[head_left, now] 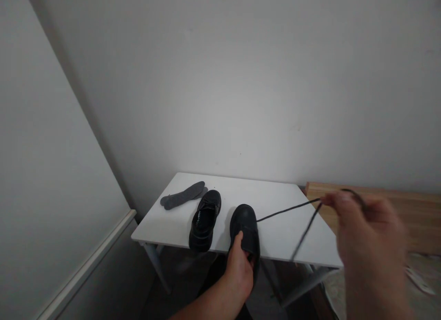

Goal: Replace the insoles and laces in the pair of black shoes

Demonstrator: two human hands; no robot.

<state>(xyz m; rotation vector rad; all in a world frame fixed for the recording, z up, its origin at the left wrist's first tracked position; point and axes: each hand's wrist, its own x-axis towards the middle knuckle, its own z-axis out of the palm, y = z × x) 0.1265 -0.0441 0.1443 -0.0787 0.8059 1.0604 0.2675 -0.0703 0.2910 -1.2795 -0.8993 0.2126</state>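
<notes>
Nearest the camera, the person's left hand (238, 271) rises from the bottom of the view on a slanted forearm and grips a black leather shoe (245, 223) at its open top. The shoe is tipped up, its toe end on the counter (282, 237) and its heel hanging past the near edge. The fingers (239, 251) are closed around the shoe's opening, though how far they reach inside is hidden.

A black lace (287, 210) leaves the side of the held shoe and runs in a nearly straight line above the counter to the right hand (370, 248), which is raised to the right and blurred. Its fingers (330, 199) appear pressed together, pinching the lace, while another length curves over the hand and a further length hangs down toward the counter's edge.

So far, the lace is attached to the held shoe, with much of its length out in the air; how many eyelets carry it cannot be told from here. Farther along the counter, a second shoe (204, 223) sits upright with its opening facing up and its toe pointing away, its lacing too dark to read. Beyond it, grey insoles (182, 196) lie together outside both shoes. A wooden board (389, 209) runs behind the counter's right side, and a white wall (220, 81) rises behind everything.
</notes>
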